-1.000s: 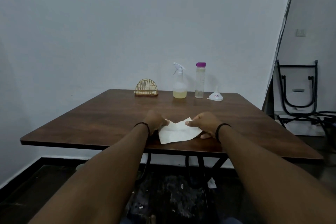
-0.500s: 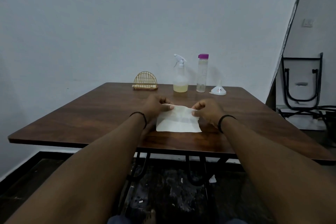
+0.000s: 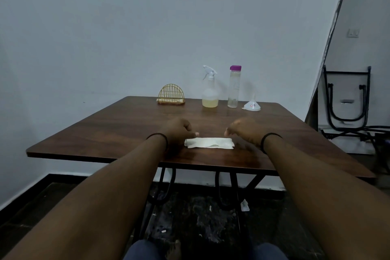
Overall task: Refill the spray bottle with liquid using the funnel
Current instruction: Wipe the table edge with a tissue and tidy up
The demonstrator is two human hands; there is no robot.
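Head view: the left hand [image 3: 178, 131] and right hand [image 3: 244, 130] hover low over the near part of the worktop [image 3: 126, 124], one at each end of a folded white tissue [image 3: 209, 143]. The left hand's fingers [image 3: 191, 133] are curled inward, their tips just beside the tissue's left end; whether they touch it cannot be told. The right hand is motion-blurred, its fingers loosely bent and apparently holding nothing, a little above and beyond the tissue's right end.

Everything the task needs stands well beyond the fingertips, along the far edge. The spray bottle [image 3: 210, 91] is upright with its trigger head screwed on and only a shallow layer of yellowish liquid in the bottom. Just to its right stands a tall clear bottle [image 3: 233, 86] with a purple cap in place, and right of that the white funnel [image 3: 252, 105] rests mouth-down with its spout up. Farther left sits a gold wire napkin holder [image 3: 171, 94].

Judging by this, the refill itself has not begun, or else has ended with everything set back; the low liquid level suggests the former. Left to do: unscrew the spray head, seat the funnel in the neck, uncap the tall bottle, pour, then close up.
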